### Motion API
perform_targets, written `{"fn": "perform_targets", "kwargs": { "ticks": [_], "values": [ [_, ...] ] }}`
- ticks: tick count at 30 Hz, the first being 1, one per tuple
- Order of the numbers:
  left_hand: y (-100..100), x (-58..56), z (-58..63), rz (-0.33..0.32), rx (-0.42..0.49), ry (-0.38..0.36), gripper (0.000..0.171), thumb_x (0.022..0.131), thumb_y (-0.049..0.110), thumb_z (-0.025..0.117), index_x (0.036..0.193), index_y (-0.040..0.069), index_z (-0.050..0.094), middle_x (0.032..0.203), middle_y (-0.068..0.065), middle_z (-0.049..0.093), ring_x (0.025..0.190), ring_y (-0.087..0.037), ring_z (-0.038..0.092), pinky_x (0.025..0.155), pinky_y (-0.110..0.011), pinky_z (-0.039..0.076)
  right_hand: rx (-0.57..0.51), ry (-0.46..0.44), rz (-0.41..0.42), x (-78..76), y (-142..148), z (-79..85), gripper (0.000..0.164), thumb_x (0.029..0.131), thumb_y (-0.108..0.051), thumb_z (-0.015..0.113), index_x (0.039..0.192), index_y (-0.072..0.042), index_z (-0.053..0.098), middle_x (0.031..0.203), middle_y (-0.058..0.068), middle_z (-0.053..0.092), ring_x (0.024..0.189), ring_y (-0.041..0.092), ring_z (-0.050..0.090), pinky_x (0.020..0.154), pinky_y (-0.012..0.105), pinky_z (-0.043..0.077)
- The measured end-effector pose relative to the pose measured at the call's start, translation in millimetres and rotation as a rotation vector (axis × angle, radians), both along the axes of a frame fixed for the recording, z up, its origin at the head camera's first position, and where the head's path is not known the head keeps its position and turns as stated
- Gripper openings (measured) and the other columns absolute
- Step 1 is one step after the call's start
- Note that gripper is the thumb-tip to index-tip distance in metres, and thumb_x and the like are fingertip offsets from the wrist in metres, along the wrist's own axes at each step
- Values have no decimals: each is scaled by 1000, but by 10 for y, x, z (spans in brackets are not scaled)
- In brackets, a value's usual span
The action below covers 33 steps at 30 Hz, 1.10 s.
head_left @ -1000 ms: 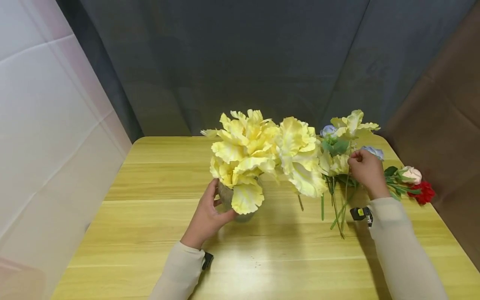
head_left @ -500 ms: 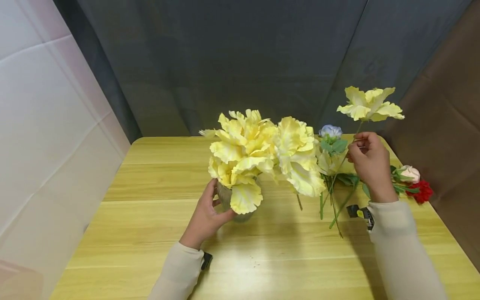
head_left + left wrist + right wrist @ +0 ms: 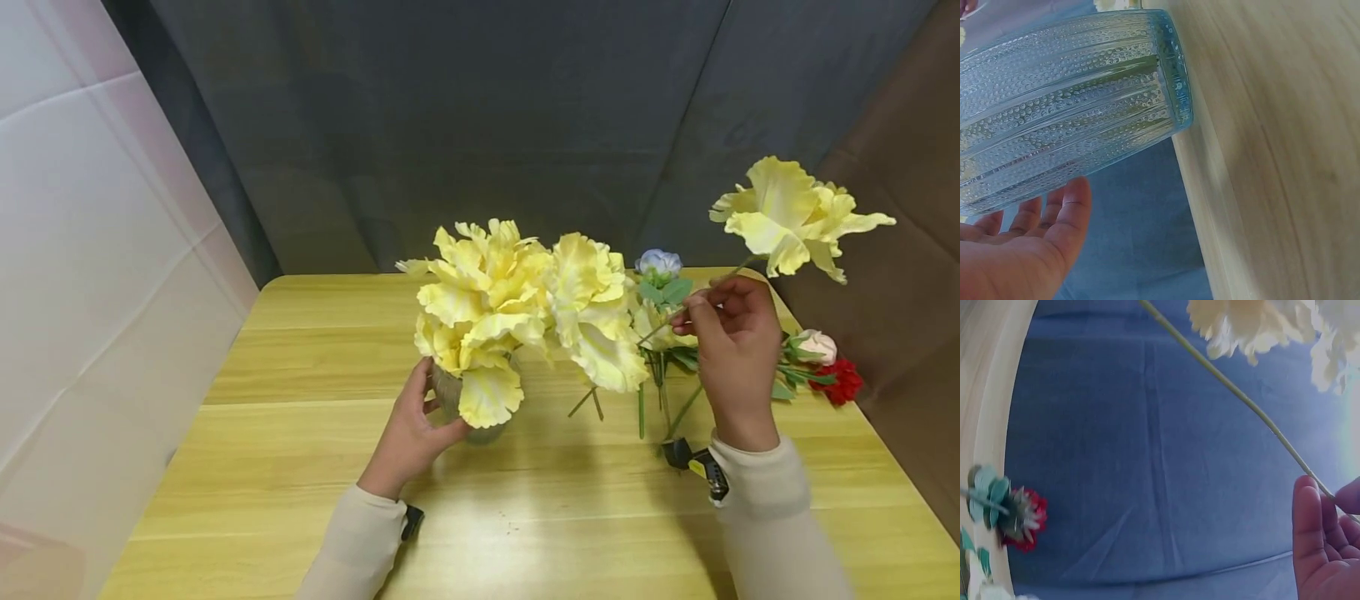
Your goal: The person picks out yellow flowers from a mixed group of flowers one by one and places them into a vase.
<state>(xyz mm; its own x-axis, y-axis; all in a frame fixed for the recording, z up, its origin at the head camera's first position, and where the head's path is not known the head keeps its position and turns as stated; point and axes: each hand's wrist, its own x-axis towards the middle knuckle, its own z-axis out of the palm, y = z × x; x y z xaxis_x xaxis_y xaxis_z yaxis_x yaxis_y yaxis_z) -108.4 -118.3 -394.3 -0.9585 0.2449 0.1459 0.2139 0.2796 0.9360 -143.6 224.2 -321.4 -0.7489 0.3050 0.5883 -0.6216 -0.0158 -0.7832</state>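
My left hand holds a ribbed, bubbled clear glass vase, thumb on the near side and fingers behind it. The vase stands on the wooden table, its upper part mostly hidden in the head view by the large yellow flowers that fill it. At the right, my right hand pinches the thin green stem of a single yellow flower between thumb and fingers. That flower is raised above the table, its bloom tilted to the right and its stem end slanting down left toward the vase.
Beside the right hand lie a blue flower, another yellow flower and several green stems. A pale pink rose and a red flower lie near the right edge of the table. A dark curtain hangs behind.
The right hand has lifted the yellow flower from the pile; its bloom has moved up and right, and the stem now tilts toward the vase. The left hand stays on the vase.
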Motion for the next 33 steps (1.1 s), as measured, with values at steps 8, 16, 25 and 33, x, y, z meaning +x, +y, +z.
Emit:
{"fn": "perform_targets", "kwargs": {
  "ticks": [8,16,25,33],
  "values": [
    [-55,-120,-313,13,2,-4,105,77,28,76,150,8,4,148,-14,26,129,-24,31,103,-55,35,-144,117,8,122,-164,-17,25,84,8,60,106,12,48,83,18,59,64,28,61,57,27,55],
    [-65,-142,-352,3,12,42,104,77,36,75,151,13,6,145,-8,32,126,-21,34,101,-55,37,-304,187,-69,203,-310,-4,20,83,12,58,99,12,47,83,21,58,62,31,62,53,31,56],
    [-15,-109,-269,42,17,93,96,75,26,77,148,8,17,141,-11,39,121,-23,41,95,-55,42,-455,337,2,216,-510,2,20,81,19,51,99,13,42,78,25,56,57,36,59,50,34,56],
    [38,-2,-25,71,10,76,96,74,20,78,146,-1,18,138,-17,40,119,-25,42,95,-54,42,-551,437,32,207,-621,24,23,79,19,51,100,15,41,78,27,56,57,37,60,49,34,56]
  ]
}}
